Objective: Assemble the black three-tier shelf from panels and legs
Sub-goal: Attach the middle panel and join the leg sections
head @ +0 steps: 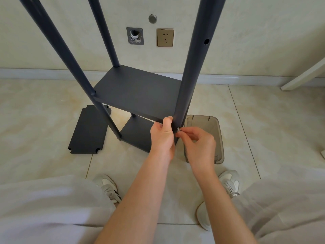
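A small silver screw (178,129) is pinched by the right hand (197,143) against the near right leg (195,67), where the middle panel (139,90) is gripped at its corner by the left hand (162,136). A spare panel (89,131) is laid flat on the floor, left of that leg.

We see a brown see-through bin (202,120) on the tiled floor (44,120), and a gold socket (165,37) on the wall (246,32).
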Demonstrator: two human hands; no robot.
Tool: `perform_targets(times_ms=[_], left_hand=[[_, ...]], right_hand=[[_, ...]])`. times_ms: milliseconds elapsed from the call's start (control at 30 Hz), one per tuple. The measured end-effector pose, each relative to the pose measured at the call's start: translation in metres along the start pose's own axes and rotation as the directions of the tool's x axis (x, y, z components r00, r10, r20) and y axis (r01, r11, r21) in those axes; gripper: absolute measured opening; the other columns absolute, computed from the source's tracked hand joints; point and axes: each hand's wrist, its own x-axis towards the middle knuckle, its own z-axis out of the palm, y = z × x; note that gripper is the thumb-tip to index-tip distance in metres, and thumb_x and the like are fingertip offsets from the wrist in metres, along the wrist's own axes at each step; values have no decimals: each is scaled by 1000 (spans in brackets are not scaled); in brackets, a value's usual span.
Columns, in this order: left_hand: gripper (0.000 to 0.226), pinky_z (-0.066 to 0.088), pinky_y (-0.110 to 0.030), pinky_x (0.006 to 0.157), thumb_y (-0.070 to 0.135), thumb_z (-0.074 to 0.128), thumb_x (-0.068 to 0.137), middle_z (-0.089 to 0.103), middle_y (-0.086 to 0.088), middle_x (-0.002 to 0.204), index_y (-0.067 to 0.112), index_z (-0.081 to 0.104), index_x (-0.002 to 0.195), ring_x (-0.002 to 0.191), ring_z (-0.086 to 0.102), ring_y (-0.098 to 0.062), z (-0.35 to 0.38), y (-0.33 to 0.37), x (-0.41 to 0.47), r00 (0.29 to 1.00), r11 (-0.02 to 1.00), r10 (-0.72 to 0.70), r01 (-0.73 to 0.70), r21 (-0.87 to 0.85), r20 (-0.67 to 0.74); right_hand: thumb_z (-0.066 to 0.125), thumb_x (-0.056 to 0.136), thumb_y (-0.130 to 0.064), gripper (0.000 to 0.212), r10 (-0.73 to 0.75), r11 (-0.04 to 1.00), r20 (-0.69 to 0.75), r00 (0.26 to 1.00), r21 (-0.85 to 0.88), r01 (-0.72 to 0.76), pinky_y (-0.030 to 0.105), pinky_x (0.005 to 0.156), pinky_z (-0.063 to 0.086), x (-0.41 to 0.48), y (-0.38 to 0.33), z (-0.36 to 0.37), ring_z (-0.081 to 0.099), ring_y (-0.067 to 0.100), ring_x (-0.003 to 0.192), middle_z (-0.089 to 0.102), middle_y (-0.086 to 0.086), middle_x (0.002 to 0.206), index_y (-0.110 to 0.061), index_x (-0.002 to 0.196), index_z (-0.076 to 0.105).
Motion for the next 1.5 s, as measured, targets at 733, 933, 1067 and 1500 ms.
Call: perform_targets(times_ms=[733, 933, 1067, 1500], left_hand=[[25, 49, -25, 79, 39, 60, 96, 71, -6, 108, 19, 65, 109, 101, 67, -13, -19, 12, 2, 996, 961, -16, -10, 275, 93], [44, 46, -26, 80, 32, 82, 79, 45, 14, 102, 19, 52, 108, 92, 49, -17, -37, 3, -17, 635, 450, 769, -619, 643, 72], [39, 41, -46, 107, 31, 77, 82, 63, 3, 121, 15, 67, 116, 128, 43, -26, -42, 8, -13, 534, 47, 671, -724, 689, 515], [40, 20, -39, 120, 27, 85, 78, 60, 20, 115, 25, 65, 112, 124, 55, -13, -35, 44, -2, 590, 71, 486, -762, 643, 645]], right_hand=[[75, 83, 0, 63, -10, 998, 517, 856, 51, -19, 28, 90, 56, 55, -16, -28, 69, 11, 98, 69, -3, 117, -42, 125, 54], [81, 78, -5, 59, 6, 999, 518, 855, 33, -28, 32, 87, 59, 63, -16, -30, 69, 15, 93, 70, 1, 110, -48, 110, 58], [83, 72, 2, 61, -8, 994, 562, 827, 96, -55, 31, 82, 59, 69, -14, -34, 71, 12, 83, 75, 0, 96, -47, 104, 67], [64, 94, -15, 40, 195, 945, 583, 789, 103, -310, 41, 98, 53, 79, -10, -34, 70, 18, 102, 69, 6, 116, -32, 128, 52]])
